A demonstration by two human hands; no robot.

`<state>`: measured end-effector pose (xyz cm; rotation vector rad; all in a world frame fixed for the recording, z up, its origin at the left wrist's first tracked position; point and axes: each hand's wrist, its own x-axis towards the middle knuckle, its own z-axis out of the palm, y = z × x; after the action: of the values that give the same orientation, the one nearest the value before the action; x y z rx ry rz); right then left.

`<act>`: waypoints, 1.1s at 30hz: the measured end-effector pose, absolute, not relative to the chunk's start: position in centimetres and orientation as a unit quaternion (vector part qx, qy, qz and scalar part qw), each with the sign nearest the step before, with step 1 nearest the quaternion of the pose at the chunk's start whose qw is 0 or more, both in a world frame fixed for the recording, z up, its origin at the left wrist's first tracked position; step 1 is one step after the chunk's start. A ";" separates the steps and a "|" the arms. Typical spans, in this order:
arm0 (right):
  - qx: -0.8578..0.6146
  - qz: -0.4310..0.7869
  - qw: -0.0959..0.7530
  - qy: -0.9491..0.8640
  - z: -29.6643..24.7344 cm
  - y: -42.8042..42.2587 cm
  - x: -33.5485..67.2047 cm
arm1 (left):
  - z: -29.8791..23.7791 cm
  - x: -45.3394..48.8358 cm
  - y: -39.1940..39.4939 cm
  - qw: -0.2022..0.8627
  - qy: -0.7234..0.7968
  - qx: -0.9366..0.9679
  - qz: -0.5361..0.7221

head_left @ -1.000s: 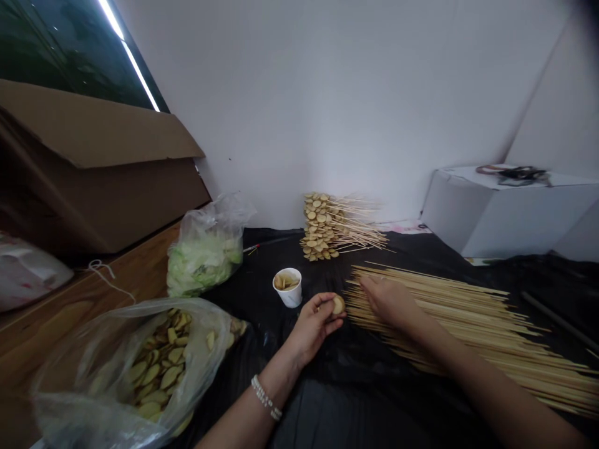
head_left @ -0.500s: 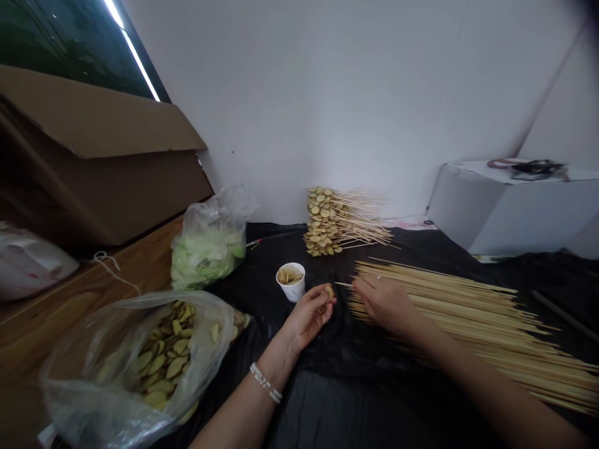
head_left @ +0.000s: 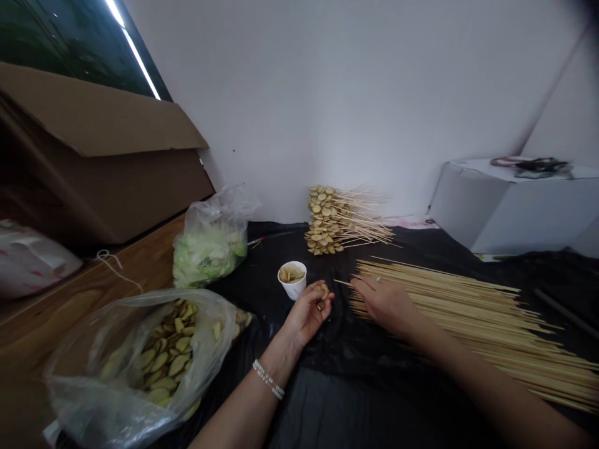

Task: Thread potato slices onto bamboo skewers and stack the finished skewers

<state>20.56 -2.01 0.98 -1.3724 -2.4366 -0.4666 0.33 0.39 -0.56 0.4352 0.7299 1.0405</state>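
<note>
Left hand point(head_left: 305, 315) curls tighter than a second ago; skewer point(head_left: 343, 283) now juts from right hand point(head_left: 384, 304). Left forearm point(head_left: 248, 402) slants up, cut off below; palm up, fingertips pinching potato slice point(head_left: 324, 289) just beside cup point(head_left: 294, 290), any second slice hard to make out. Right hand is palm down over sticks point(head_left: 463, 318), pinching skewer, rear end hidden.
</note>
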 end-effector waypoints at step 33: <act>-0.453 -0.146 0.144 -0.868 1.2 -2.4 20.1 | -0.9 0.7 0.5 0.775 0.338 0.221 0.486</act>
<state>20.05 -2.36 1.19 -1.3043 -2.5010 -0.4200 0.66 0.47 -0.87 0.4792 0.7325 1.0510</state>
